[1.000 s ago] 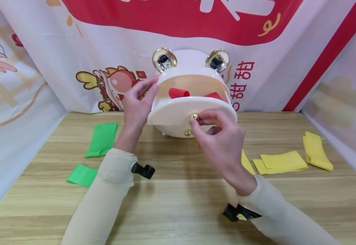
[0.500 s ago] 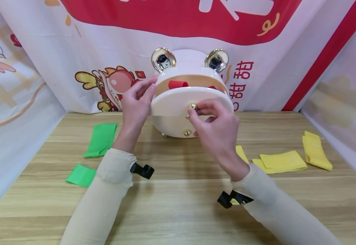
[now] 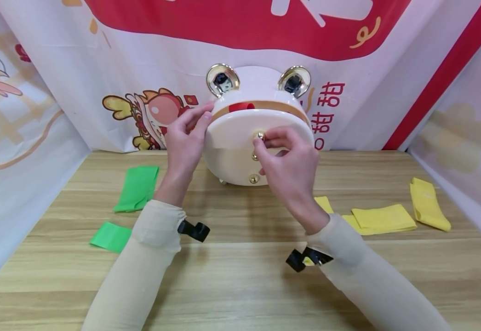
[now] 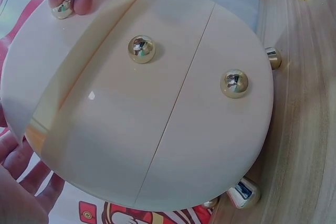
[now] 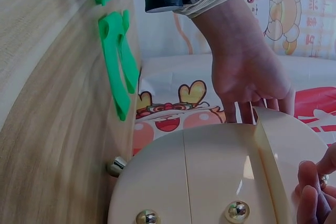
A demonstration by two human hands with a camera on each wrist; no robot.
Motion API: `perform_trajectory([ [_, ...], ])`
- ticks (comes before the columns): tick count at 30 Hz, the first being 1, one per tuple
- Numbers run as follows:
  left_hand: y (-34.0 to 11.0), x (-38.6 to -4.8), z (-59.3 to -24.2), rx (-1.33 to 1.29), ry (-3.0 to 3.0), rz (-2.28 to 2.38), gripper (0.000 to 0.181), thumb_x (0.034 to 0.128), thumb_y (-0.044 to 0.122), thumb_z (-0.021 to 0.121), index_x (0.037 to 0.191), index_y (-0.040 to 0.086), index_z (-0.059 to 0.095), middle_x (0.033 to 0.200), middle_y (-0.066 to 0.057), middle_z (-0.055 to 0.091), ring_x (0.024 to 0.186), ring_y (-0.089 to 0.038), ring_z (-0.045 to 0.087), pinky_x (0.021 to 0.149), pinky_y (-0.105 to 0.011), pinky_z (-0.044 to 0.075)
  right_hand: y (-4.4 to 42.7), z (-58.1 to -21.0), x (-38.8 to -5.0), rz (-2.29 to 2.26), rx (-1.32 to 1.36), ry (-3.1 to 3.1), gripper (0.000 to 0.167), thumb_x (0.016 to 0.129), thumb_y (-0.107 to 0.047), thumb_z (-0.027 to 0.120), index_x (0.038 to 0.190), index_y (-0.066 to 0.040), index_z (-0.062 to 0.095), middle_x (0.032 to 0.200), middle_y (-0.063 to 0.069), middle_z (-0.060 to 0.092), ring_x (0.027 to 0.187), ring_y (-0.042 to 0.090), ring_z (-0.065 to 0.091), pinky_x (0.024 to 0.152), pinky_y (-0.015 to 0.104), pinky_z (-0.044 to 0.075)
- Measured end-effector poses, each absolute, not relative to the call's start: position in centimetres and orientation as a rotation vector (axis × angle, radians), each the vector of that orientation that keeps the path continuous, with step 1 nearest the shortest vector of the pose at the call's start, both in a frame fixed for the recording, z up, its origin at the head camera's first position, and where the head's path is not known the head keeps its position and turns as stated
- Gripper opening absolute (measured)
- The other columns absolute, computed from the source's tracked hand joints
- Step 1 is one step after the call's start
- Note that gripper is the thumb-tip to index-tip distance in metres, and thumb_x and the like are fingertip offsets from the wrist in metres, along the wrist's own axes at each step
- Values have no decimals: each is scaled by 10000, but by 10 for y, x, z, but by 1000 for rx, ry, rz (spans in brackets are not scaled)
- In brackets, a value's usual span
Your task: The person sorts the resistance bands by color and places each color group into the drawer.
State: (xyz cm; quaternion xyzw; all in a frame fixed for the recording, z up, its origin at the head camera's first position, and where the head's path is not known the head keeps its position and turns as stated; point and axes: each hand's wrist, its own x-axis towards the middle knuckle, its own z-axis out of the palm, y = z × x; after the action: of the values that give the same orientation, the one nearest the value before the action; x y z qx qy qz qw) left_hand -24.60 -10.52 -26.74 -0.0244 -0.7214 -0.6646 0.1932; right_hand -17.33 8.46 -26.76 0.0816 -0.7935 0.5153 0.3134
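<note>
A white rounded box (image 3: 232, 161) with two gold-rimmed eyes and gold knobs stands at the back of the table. Its top front panel (image 3: 232, 128) is tilted outward, leaving a narrow gap with a red piece (image 3: 241, 106) inside. My right hand (image 3: 292, 163) pinches that panel's gold knob (image 4: 62, 8) between thumb and fingers. Against the box's left side rests my left hand (image 3: 186, 142), fingers extended; the right wrist view shows this hand (image 5: 249, 72) at the box's edge. Two lower knobs (image 4: 142, 49) (image 4: 234, 83) are untouched.
Green folded pieces (image 3: 137, 188) (image 3: 111, 237) lie on the wooden table (image 3: 232, 285) to the left. Yellow folded pieces (image 3: 385, 219) (image 3: 429, 204) lie to the right, one partly behind the right forearm. A printed cloth (image 3: 141, 55) hangs behind the box.
My right hand has moved up and slightly left with the knob, and the panel has swung up toward the box. The gap above it has narrowed, hiding more red. My left hand has stayed put.
</note>
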Motion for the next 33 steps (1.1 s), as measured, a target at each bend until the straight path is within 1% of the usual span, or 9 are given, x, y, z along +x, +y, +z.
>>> perform_trajectory([
  [5, -105, -246, -267, -66, -2016, -1873, 256, 1054, 324, 669, 1278, 268, 780, 1345, 86, 753, 1168, -95, 702, 1051, -287, 587, 83, -267, -178, 1381, 213, -2075, 196, 954, -196, 790, 1052, -36, 734, 938, 85, 818, 531, 207, 705, 463, 235, 558],
  [16, -106, -246, -267, -74, -1986, -1894, 249, 1056, 307, 667, 1270, 255, 784, 1342, 84, 756, 1208, -76, 702, 1088, -279, 568, 80, -267, -187, 1455, 189, -2039, 166, 943, -163, 786, 1039, -38, 734, 929, 95, 820, 545, 293, 724, 448, 258, 565],
  [23, -105, -247, -268, -79, -1967, -1896, 240, 1055, 283, 670, 1258, 244, 791, 1325, 79, 765, 1196, -75, 710, 1082, -271, 569, 79, -267, -191, 1437, 193, -2021, 180, 940, -157, 789, 1032, -15, 729, 916, 104, 815, 545, 269, 731, 453, 248, 569],
  [27, -105, -248, -268, -82, -1968, -1892, 242, 1057, 280, 666, 1261, 242, 790, 1325, 74, 765, 1189, -84, 710, 1085, -275, 568, 79, -267, -195, 1439, 185, -2020, 174, 940, -152, 785, 1027, -13, 727, 911, 108, 813, 554, 281, 736, 460, 240, 572],
  [33, -105, -248, -269, -70, -1987, -1886, 247, 1063, 297, 656, 1271, 256, 783, 1341, 80, 755, 1194, -88, 700, 1101, -294, 564, 79, -266, -201, 1467, 160, -2027, 165, 942, -152, 778, 1031, -22, 730, 916, 99, 811, 542, 251, 727, 468, 271, 591],
])
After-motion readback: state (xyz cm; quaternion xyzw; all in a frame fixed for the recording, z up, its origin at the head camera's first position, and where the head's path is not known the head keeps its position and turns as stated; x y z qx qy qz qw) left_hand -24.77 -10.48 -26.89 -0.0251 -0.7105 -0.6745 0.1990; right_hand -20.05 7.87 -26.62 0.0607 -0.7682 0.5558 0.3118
